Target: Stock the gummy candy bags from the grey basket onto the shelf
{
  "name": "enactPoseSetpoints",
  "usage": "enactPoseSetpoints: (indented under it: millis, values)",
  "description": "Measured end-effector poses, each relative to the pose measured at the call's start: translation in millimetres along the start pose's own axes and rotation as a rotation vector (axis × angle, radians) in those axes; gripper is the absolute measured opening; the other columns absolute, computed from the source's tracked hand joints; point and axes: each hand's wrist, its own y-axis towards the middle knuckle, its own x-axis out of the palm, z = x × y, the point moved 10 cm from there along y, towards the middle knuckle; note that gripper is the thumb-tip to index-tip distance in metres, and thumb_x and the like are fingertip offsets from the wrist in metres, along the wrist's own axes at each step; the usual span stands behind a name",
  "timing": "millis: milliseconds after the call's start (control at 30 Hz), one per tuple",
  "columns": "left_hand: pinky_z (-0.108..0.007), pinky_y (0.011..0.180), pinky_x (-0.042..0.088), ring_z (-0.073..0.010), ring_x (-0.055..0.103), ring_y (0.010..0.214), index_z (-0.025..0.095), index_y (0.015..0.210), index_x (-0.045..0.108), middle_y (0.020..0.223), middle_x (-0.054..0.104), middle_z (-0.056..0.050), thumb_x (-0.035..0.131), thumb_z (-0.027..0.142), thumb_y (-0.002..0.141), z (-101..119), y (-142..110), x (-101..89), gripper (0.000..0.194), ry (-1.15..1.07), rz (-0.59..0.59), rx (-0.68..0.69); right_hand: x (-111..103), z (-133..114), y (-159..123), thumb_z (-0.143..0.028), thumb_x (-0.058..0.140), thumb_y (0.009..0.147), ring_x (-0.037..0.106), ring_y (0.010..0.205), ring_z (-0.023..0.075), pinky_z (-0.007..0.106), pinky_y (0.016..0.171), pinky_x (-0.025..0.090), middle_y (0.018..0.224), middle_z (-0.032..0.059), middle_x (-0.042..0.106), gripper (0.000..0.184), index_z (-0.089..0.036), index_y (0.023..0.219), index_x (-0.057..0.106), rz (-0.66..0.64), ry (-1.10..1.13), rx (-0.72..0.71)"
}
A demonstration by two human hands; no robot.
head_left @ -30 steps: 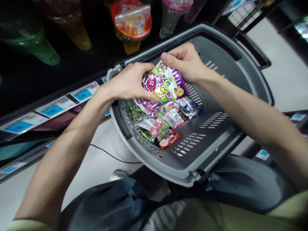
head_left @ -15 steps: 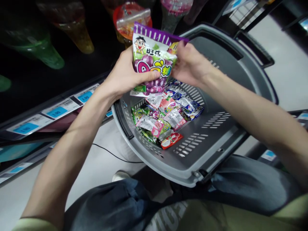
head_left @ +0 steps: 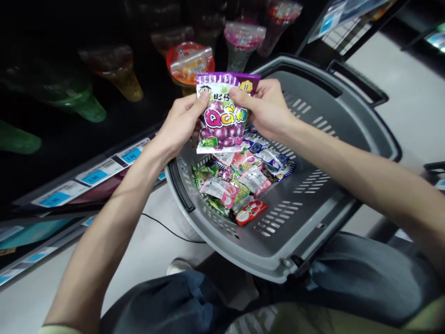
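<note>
A purple and white candy bag (head_left: 224, 123) printed with grapes is upright, its front facing me, over the left side of a grey shopping basket (head_left: 250, 253). My left hand (head_left: 182, 118) grips its left edge, thumb on the front near the top. On the right, my right hand (head_left: 269, 106) pinches the upper edge with its thumb across the front; its other fingers are behind the bag. Below, several small candy packets (head_left: 234, 183) in pink, green, blue and red lie in a heap inside the basket.
A dark shelf with blue price tags (head_left: 93, 176) runs along the left. On it are cone-shaped clear packages, including an orange one with a red top (head_left: 190, 62) and a green one (head_left: 81, 102). The basket's black handle (head_left: 359, 83) is at the upper right. A thin black cable (head_left: 170, 229) crosses the floor.
The candy bag has come lower and squarer to my view. My left thumb has shifted up to its top left, and my right thumb now lies over its front.
</note>
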Motion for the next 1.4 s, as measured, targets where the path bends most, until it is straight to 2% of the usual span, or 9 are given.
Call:
enactPoseSetpoints:
  millis: [167,267,367,500,700,933,1067,1200,1400]
  values:
    - [-0.031,0.061,0.057,-0.0183,0.067,0.073,0.018,0.083,0.061,0.075,0.063,-0.002,0.054,0.06,0.094,-8.2,0.7,1.0,0.043,0.002,-0.033,-0.063,-0.5,-3.6,-3.5,-0.055,0.086,0.067,0.065,0.084,0.0197,0.037,0.081,0.056,0.089,0.0011,0.075,0.031,-0.029,0.079,0.073,0.016,-0.017,-0.047]
    - [-0.036,0.062,0.056,-0.0179,0.063,0.07,0.021,0.083,0.062,0.078,0.067,-0.004,0.054,0.065,0.092,-10.3,-0.5,0.7,0.045,0.015,-0.038,-0.074,-2.8,-4.9,-4.1,-0.055,0.085,0.069,0.064,0.084,0.0195,0.038,0.083,0.056,0.089,0.0013,0.074,0.032,-0.027,0.08,0.073,0.037,-0.033,-0.069]
    - [-0.043,0.067,0.057,-0.0219,0.064,0.078,0.023,0.083,0.062,0.081,0.07,-0.004,0.055,0.071,0.087,-11.2,-1.7,-0.4,0.049,0.037,-0.037,-0.074,-2.8,-3.3,-3.8,-0.055,0.085,0.07,0.062,0.084,0.0184,0.038,0.084,0.055,0.09,0.0024,0.074,0.034,-0.025,0.082,0.072,0.034,-0.035,-0.056]
    - [-0.044,0.066,0.057,-0.0227,0.065,0.076,0.023,0.081,0.064,0.08,0.071,-0.004,0.059,0.067,0.087,-11.2,-2.1,-1.3,0.045,0.028,-0.034,-0.067,-0.9,-5.1,-4.1,-0.051,0.082,0.075,0.062,0.083,0.0178,0.038,0.082,0.057,0.091,0.0031,0.074,0.032,-0.023,0.086,0.073,0.005,-0.001,-0.085]
    - [-0.039,0.064,0.059,-0.0227,0.068,0.077,0.02,0.084,0.068,0.077,0.068,-0.005,0.06,0.062,0.088,-6.0,-3.8,1.3,0.043,0.046,-0.039,-0.059,-0.5,-1.4,-8.9,-0.057,0.09,0.06,0.068,0.088,0.0226,0.042,0.088,0.059,0.09,0.0041,0.074,0.046,-0.023,0.084,0.071,0.025,-0.04,-0.01]
    - [-0.032,0.062,0.058,-0.0211,0.07,0.076,0.017,0.081,0.064,0.073,0.064,-0.004,0.058,0.063,0.09,-1.0,-5.3,3.8,0.047,0.077,-0.04,-0.048,-2.8,-3.4,-13.3,-0.057,0.091,0.057,0.07,0.092,0.025,0.047,0.087,0.061,0.089,0.003,0.074,0.049,-0.021,0.082,0.07,0.088,-0.039,0.0]
    - [-0.031,0.063,0.058,-0.0217,0.07,0.08,0.019,0.092,0.066,0.076,0.065,-0.003,0.059,0.064,0.088,0.7,-5.7,4.5,0.045,0.091,-0.044,-0.043,-4.4,-1.5,-12.6,-0.054,0.092,0.057,0.07,0.094,0.0256,0.046,0.086,0.061,0.09,0.0032,0.074,0.05,-0.02,0.085,0.07,0.104,-0.037,0.007]
    - [-0.032,0.067,0.058,-0.0227,0.071,0.085,0.024,0.11,0.065,0.087,0.069,-0.004,0.062,0.061,0.087,3.3,-6.5,5.2,0.044,0.08,-0.06,-0.026,-4.2,-3.4,-13.0,-0.053,0.092,0.057,0.07,0.094,0.0265,0.047,0.085,0.062,0.088,0.0041,0.074,0.048,-0.021,0.084,0.069,0.109,-0.034,-0.002]
    - [-0.03,0.065,0.058,-0.0228,0.071,0.086,0.025,0.119,0.061,0.094,0.071,-0.005,0.06,0.061,0.088,3.8,-6.6,6.6,0.047,0.058,-0.075,-0.022,-5.2,-1.6,-11.5,-0.058,0.089,0.061,0.069,0.093,0.0264,0.047,0.084,0.061,0.087,0.005,0.073,0.045,-0.021,0.08,0.069,0.139,-0.041,-0.015]
